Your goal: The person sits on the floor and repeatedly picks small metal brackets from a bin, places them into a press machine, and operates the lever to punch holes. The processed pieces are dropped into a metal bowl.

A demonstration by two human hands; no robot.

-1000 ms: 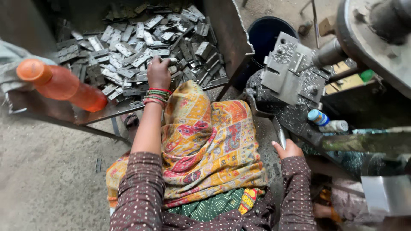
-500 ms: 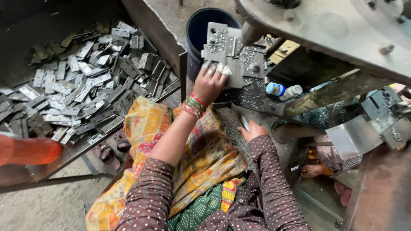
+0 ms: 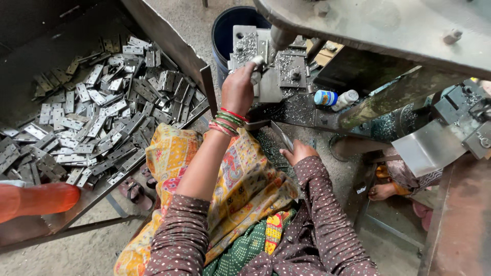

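A large grey metal press machine [image 3: 388, 36] fills the upper right, its heavy frame overhanging the work spot. To the left stands a wide, dark steel tray [image 3: 174, 46] with sloping walls, heaped with flat grey metal hinge plates [image 3: 97, 117]. Behind the machine bed sits a round dark blue plastic bucket [image 3: 230, 25]. A patterned yellow and orange cloth [image 3: 240, 179] covers the person's lap, between both brown dotted sleeves.

On the machine bed lies a rectangular grey steel die block [image 3: 268, 56], dusted with metal chips. The left hand [image 3: 238, 92], its wrist ringed with red and green bangles [image 3: 227, 121], reaches up to that block; its grip is closed around a small grey metal piece [image 3: 257, 76] held against the block's front face. The right hand [image 3: 299, 152] rests lower, at the edge of the bed, with its grip curled on a thin grey metal rod [image 3: 282, 135] that slants up to the left.

A small white bottle with a blue band [image 3: 335, 98] lies on its side just right of the block. At the far left edge an orange plastic bottle [image 3: 38, 199] pokes into view.
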